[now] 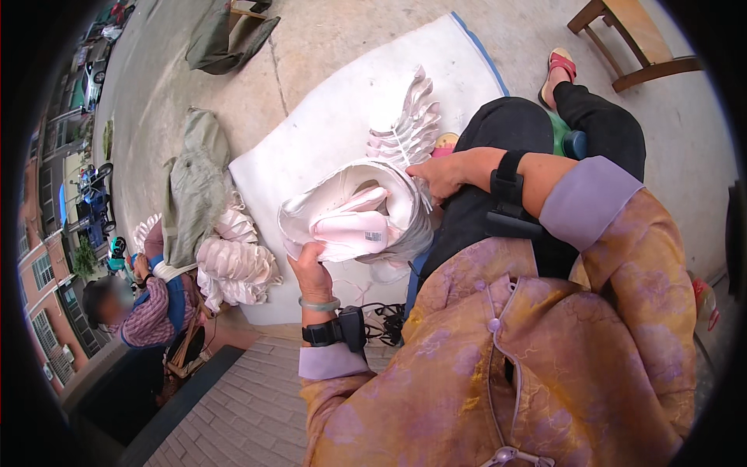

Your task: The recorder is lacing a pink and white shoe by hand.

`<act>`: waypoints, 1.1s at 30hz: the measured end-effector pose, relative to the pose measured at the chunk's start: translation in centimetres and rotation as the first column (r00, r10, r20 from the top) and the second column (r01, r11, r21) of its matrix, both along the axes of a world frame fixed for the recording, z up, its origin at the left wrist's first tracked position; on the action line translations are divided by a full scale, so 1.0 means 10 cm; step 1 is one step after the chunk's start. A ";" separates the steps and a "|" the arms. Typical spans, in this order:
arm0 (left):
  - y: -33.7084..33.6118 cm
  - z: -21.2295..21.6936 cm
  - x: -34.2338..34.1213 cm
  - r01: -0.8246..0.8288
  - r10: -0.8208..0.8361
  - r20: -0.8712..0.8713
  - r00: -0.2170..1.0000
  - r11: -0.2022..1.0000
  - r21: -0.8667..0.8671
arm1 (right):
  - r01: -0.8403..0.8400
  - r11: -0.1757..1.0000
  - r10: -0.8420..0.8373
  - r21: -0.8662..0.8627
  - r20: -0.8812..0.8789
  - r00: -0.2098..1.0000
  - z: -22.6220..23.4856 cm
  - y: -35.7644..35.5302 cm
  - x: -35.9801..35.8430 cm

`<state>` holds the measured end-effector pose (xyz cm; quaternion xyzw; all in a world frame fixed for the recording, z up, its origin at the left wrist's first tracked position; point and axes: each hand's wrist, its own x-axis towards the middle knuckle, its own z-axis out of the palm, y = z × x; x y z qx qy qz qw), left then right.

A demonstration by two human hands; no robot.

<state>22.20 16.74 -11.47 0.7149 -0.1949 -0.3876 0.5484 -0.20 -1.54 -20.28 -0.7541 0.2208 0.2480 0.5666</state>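
Note:
A white woven sack point(292, 210) stands before me with its mouth open and its rim rolled. Inside it lie pale pink, soft pieces point(350, 231) resembling shoe uppers, one with a small printed label. My left hand point(311, 268) is closed on the sack's near left rim, thumb at the edge. At the opposite side, my right hand point(437, 177) has its fingers bent together beside the rim and the lower end of a fanned bundle of pale pieces point(405, 128). What those fingers pinch is hidden. A white tie runs along that bundle.
A white sheet point(334, 86) covers the ground. Left of it are more pale bundles point(237, 261), a grey-green cloth sack point(198, 179) and another person point(156, 311), seated. A green bottle point(572, 140) is by my legs; a wooden stool point(634, 39) stands far right.

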 end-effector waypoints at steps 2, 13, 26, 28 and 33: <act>-0.03 0.03 -0.07 -0.016 0.017 0.017 1.000 1.000 -0.021 | 0.034 0.997 -0.033 0.070 -0.021 0.999 -0.04 -0.01 0.01; 0.07 0.00 0.04 -0.135 0.142 -0.181 0.973 0.990 0.052 | -0.324 0.943 0.324 -0.080 -0.014 0.946 0.21 0.00 -0.03; -0.44 0.13 -0.10 0.194 -0.250 0.170 0.953 0.938 0.288 | 0.504 0.815 -0.336 -0.284 0.477 0.812 0.50 -0.03 -0.22; -0.48 0.14 -0.09 0.270 -0.323 0.137 0.936 0.913 0.307 | 0.739 0.599 -0.680 -0.308 0.292 0.672 0.46 -0.21 -0.23; -0.41 0.27 -0.22 0.237 -0.254 0.052 0.966 0.947 0.218 | 0.630 0.583 -0.548 -0.513 0.324 0.771 0.48 -0.09 -0.22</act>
